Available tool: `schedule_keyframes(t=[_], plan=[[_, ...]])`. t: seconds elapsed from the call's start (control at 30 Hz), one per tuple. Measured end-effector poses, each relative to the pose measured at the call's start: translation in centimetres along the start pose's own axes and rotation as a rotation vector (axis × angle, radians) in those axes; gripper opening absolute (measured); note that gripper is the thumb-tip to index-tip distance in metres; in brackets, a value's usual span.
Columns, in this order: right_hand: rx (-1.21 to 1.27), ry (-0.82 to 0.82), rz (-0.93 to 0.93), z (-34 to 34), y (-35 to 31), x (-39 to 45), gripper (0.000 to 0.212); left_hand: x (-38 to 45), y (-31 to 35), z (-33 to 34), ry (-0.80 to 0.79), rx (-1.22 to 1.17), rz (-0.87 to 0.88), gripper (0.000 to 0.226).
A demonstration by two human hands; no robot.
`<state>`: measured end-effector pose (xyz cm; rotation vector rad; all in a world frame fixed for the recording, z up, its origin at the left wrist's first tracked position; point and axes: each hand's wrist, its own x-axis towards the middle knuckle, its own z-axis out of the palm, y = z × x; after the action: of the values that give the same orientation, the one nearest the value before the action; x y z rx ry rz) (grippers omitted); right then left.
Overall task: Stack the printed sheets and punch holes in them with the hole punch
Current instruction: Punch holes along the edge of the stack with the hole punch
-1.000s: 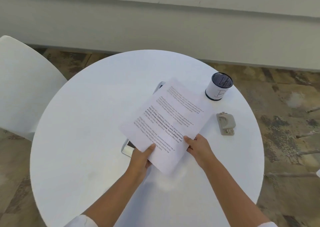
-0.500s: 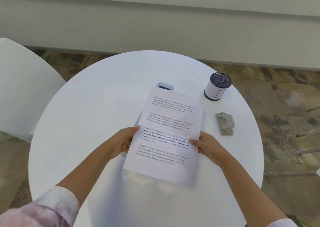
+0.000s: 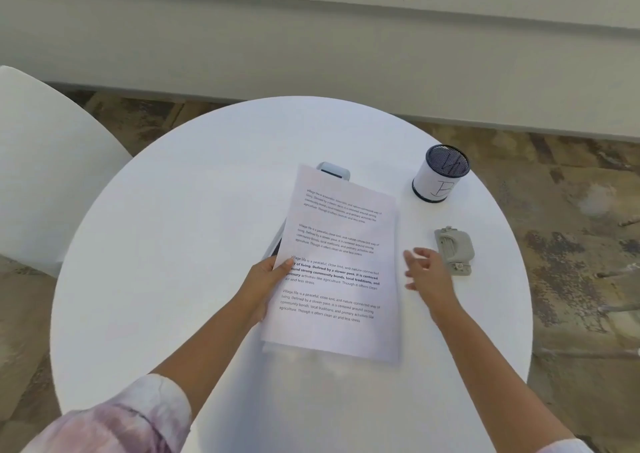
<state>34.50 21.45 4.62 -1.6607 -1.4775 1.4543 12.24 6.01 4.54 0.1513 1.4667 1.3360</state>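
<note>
At a round white table (image 3: 173,279), the left hand (image 3: 266,279) grips the sheets (image 3: 339,265) while the right hand (image 3: 424,269), empty and open-fingered, nears the punch (image 3: 453,250), likely the next thing to grasp.

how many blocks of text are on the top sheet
4, stacked down the sheet: one near the far end, one below it, a third partly bold beside the left hand, the last nearest the person. Sheets beneath are hidden.

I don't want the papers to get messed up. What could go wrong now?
Only the left hand holds the papers, pinching one edge, so the stack might slip or fan out of line. The right hand is open, close to the hole punch; a quick grab could push it toward the table edge. Uneven sheets would probably get crooked holes.
</note>
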Motion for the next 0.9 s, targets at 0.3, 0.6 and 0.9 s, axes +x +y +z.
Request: schedule_keyframes(t=[0.3, 0.6, 0.9], plan=[[-0.62, 0.435, 0.084, -4.1, -0.9, 4.7, 0.059, 0.7, -0.5, 0.5, -0.021, -0.032, -0.022, 0.019], [-0.537, 0.312, 0.205, -5.8, 0.8, 8.1, 0.054, 1.4, -0.7, 0.9, -0.019, -0.082, -0.037, 0.024], [-0.318, 0.183, 0.159, -7.0, 1.4, 6.7, 0.031, 1.8, -0.4, 0.5, -0.014, -0.053, 0.024, 0.019]])
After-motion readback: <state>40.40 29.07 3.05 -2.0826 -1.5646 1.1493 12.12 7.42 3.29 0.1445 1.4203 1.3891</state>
